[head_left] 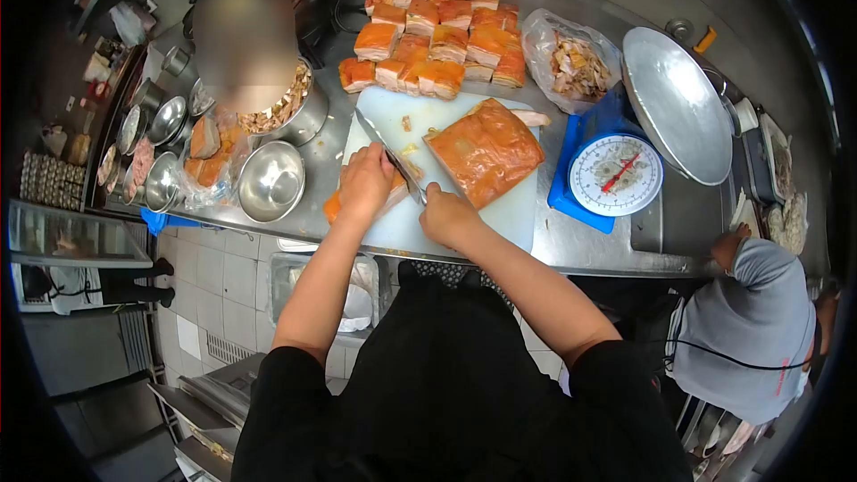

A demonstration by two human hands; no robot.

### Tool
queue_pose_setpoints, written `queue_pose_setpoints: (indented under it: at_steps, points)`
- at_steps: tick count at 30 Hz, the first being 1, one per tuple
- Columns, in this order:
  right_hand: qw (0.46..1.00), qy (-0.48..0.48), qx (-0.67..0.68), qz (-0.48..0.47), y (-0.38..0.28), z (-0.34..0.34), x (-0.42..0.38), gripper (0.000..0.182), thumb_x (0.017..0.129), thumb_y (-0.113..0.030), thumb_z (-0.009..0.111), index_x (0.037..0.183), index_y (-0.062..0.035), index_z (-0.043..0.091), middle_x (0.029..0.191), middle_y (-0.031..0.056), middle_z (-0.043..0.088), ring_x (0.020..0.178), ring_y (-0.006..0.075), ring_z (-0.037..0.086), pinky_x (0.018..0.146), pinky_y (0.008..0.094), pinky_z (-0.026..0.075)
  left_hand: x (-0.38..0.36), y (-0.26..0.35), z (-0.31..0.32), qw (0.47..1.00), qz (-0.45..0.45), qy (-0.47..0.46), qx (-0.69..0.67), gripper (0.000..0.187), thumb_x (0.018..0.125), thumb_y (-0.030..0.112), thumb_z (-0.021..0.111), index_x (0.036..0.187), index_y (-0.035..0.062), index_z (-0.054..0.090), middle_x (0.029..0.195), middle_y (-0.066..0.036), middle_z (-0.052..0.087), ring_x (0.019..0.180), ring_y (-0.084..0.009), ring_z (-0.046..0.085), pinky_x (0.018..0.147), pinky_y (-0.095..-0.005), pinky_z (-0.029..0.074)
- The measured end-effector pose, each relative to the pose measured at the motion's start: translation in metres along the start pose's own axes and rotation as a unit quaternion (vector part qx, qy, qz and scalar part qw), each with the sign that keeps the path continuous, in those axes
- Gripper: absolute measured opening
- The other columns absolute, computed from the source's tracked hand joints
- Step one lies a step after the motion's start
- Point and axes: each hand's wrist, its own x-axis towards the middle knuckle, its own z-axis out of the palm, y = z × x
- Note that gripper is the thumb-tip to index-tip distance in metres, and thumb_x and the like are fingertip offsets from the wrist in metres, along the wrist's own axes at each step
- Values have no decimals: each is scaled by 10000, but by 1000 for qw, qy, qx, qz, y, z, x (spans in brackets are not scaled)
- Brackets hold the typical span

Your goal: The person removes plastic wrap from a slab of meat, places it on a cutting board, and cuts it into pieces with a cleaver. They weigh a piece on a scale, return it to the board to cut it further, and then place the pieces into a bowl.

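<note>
The black-clothed torso (pixel 420 375) stands against the stainless-steel desk (pixel 585 256), where cutting appears in hand: the right hand (pixel 449 217) is closed round the handle of a long steel-bladed knife (pixel 414 186). The left hand (pixel 366 182), partly curled, lies over a narrow orange-skinned meat piece (pixel 333 206) beside the blade; its exact grip cannot be told. The broad orange-skinned slab (pixel 491 152) rests on the white board (pixel 513 219); any further stroke calls for fingertips clear of the edge.
</note>
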Motion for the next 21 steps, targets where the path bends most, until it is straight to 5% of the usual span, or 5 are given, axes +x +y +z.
queue_pose_setpoints:
  at_steps: [10, 18, 21]
  points:
    - [987, -15, 134, 89, 40, -38, -48, 393, 857, -149, 520, 1192, 55, 514, 848, 246, 674, 537, 296, 656, 588, 410, 542, 0, -4, -1, 999, -18, 15, -25, 135, 913, 173, 564, 949, 44, 581, 961, -187, 653, 947, -392, 610, 817, -482, 479]
    - [995, 64, 73, 25, 32, -22, -59, 371, 871, -199, 543, 1146, 49, 517, 999, 291, 669, 974, 431, 654, 876, 503, 499, -3, -15, 3, 993, -45, 31, -106, 146, 911, 169, 555, 976, 39, 566, 959, -166, 661, 943, -370, 610, 827, -476, 470]
    - [996, 56, 71, 25, 28, -21, -66, 375, 877, -200, 535, 1158, 47, 511, 1007, 298, 668, 958, 433, 658, 872, 504, 504, -6, -15, -2, 988, -37, 32, -144, 138, 901, 155, 568, 981, 43, 565, 931, -171, 658, 915, -382, 612, 813, -466, 477]
